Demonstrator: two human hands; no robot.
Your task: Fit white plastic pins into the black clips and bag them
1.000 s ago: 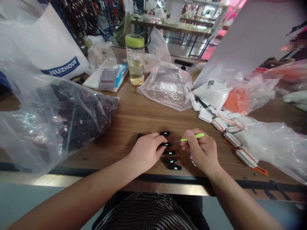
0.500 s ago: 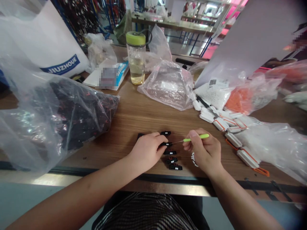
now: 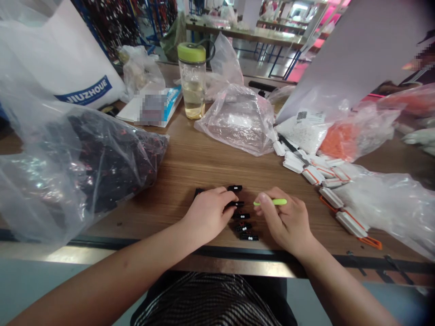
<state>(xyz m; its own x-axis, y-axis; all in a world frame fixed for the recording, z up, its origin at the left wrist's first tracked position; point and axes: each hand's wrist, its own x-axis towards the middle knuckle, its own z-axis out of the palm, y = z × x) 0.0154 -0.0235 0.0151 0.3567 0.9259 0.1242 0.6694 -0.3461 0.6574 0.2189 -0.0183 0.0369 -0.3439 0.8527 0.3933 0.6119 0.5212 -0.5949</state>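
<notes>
Left hand (image 3: pixel 209 210): palm down, thumb and fingertips pinching one black part (image 3: pixel 239 203) just above the table (image 3: pixel 200 158) or resting on it, which cannot be told. Right hand (image 3: pixel 285 222): fingers curled round a bright-green tool handle (image 3: pixel 279 202), its near end pointing at the held part, apart from it; tip not clear.

Head view, work area: loose black parts (image 3: pixel 249 237), lying in a rough column beside the left hand, one beyond the held part and three nearer the table edge, each showing small white dots.

Writing: white bag (image 3: pixel 37 54), left, blue panel (image 3: pixel 84 93) lettered in white, apparently "JIUZHOUE". Booklet (image 3: pixel 129 113), white and blue, part of its cover pixelated, lettering not legible. Bottle (image 3: pixel 193 86), white script on its side, not legible in full. Square printed code, with lines of small print, on the bag of white pieces (image 3: pixel 306 133).

Containers: large clear bag (image 3: pixel 115 158), left, filled with dark pieces flecked red. Bottle, green lid, part-filled with pale liquid, yellowish matter at its base. Clear bag (image 3: pixel 234 140), centre, with a blank-looking white label (image 3: pixel 239 121). Clear bag (image 3: pixel 341 138), right, holding orange pieces. White cases (image 3: pixel 329 197) with orange edging, lying in a cluster beside the bags at right.
</notes>
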